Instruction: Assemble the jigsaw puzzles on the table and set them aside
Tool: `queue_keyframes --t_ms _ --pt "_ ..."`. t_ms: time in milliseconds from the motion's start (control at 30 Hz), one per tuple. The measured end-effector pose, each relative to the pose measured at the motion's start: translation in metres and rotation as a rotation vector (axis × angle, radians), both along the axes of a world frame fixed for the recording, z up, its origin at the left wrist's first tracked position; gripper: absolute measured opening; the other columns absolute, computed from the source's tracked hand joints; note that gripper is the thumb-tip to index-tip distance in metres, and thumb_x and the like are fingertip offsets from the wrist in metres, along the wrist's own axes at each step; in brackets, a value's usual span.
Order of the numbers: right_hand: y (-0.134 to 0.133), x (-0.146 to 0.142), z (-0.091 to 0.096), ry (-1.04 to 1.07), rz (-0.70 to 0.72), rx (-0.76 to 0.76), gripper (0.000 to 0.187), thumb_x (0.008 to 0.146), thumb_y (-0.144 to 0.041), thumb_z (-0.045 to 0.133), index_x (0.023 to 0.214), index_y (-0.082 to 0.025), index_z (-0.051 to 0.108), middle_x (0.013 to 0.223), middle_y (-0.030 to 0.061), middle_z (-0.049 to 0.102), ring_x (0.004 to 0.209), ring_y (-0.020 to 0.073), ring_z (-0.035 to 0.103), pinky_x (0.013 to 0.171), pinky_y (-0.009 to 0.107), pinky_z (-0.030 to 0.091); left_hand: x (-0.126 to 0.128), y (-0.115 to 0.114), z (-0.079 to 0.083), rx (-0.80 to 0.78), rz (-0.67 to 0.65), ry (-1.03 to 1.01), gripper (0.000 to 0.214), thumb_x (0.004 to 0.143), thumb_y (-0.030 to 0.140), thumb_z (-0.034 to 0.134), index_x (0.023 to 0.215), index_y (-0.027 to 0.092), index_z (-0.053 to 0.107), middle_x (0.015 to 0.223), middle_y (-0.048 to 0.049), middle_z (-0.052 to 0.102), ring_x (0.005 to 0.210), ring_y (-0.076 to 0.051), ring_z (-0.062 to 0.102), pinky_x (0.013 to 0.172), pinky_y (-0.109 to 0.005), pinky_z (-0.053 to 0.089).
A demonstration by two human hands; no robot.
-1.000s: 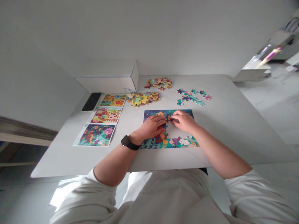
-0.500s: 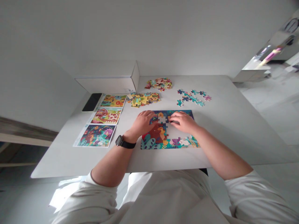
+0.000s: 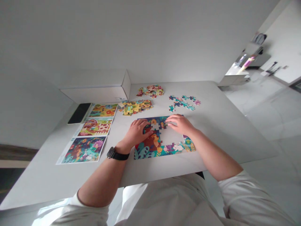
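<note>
1. Cardboard puzzle (image 3: 150,148) is lying flat on the white table (image 3: 218,125) near its front edge. It is partly built: the border and left part are joined, and bare table is showing through the middle right.
2. Left hand (image 3: 137,131) is resting open, palm down, with fingers spreading over the joined left section.
3. Right hand (image 3: 180,123) is curling its fingertips onto the top row, just beside a small gap (image 3: 154,126). Cannot tell whether a piece is being pinched under them.
4. Judgement: the fit is likely going best with the left hand weighing the joined part down. The right should be lining up tabs first, then pressing straight down. A sideways shove is risking a split border.
5. White box (image 3: 96,89) is sitting at the back left; its inside is not showing.
6. Loose pieces are lying outside it on the table in three groups: blue-green pieces (image 3: 182,102), a yellow pile (image 3: 135,107) and a red pile (image 3: 150,90).
</note>
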State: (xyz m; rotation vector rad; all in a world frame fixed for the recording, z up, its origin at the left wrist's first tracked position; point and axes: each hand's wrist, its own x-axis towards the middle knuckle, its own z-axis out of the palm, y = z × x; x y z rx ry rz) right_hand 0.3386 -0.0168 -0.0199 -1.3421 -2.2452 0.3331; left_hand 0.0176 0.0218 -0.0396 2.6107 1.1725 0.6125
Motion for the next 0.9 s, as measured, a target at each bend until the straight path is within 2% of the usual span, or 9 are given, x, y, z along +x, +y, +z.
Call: queue_keyframes --t_ms 133,267,367,500,733,900 --pt "0.005 0.031 0.009 0.017 -0.279 0.034 0.021 0.102 -0.023 0.066 0.113 -0.025 0.084 0.114 0.0062 0.082 0.106 0.0226 0.075 0.101 0.037 0.058 0.002 0.002 0.0 0.028 -0.026 -0.101 0.032 0.101 0.046 0.069 0.124 0.024 0.073 0.135 -0.0126 0.072 0.127 -0.033 0.066 0.116 -0.055 0.053" --pt "0.01 0.052 0.003 -0.075 -0.47 -0.062 0.02 0.099 -0.023 0.067 0.108 -0.025 0.084 0.109 0.0059 0.082 0.095 0.022 0.075 0.093 0.035 0.059 0.006 -0.001 0.005 -0.005 -0.074 -0.198 0.024 0.103 0.041 0.066 0.117 0.025 0.075 0.126 -0.0104 0.074 0.119 -0.028 0.07 0.111 -0.049 0.057" --pt "0.013 0.06 -0.006 -0.11 -0.51 -0.111 0.018 0.096 -0.024 0.07 0.105 -0.026 0.085 0.109 0.0052 0.083 0.097 0.022 0.076 0.091 0.034 0.059 0.008 -0.004 0.008 -0.04 -0.078 -0.256 0.022 0.103 0.04 0.065 0.115 0.024 0.075 0.123 -0.0098 0.075 0.116 -0.026 0.072 0.109 -0.047 0.058" --pt "0.023 0.071 -0.012 -0.06 -0.554 -0.124 0.023 0.097 -0.028 0.068 0.113 -0.028 0.084 0.11 0.0034 0.085 0.089 0.0202 0.077 0.089 0.034 0.061 0.008 -0.006 0.012 -0.091 -0.06 -0.293 0.021 0.104 0.038 0.065 0.114 0.025 0.076 0.126 -0.0097 0.075 0.118 -0.026 0.072 0.11 -0.047 0.058" --pt "0.069 0.084 0.007 -0.13 -0.641 -0.189 0.026 0.097 -0.026 0.07 0.12 -0.027 0.084 0.113 0.0038 0.085 0.098 0.0215 0.079 0.096 0.035 0.06 0.006 -0.006 0.011 -0.087 -0.075 -0.309 0.018 0.104 0.036 0.064 0.112 0.024 0.076 0.124 -0.01 0.075 0.117 -0.026 0.072 0.107 -0.047 0.059" --pt "0.114 0.077 0.018 -0.286 -0.597 -0.252 0.034 0.094 -0.025 0.077 0.127 -0.029 0.083 0.122 0.0067 0.084 0.11 0.0249 0.078 0.099 0.035 0.058 0.003 -0.003 0.009 -0.082 -0.048 -0.307 0.018 0.103 0.035 0.065 0.112 0.024 0.076 0.122 -0.0101 0.076 0.116 -0.026 0.072 0.107 -0.048 0.059"
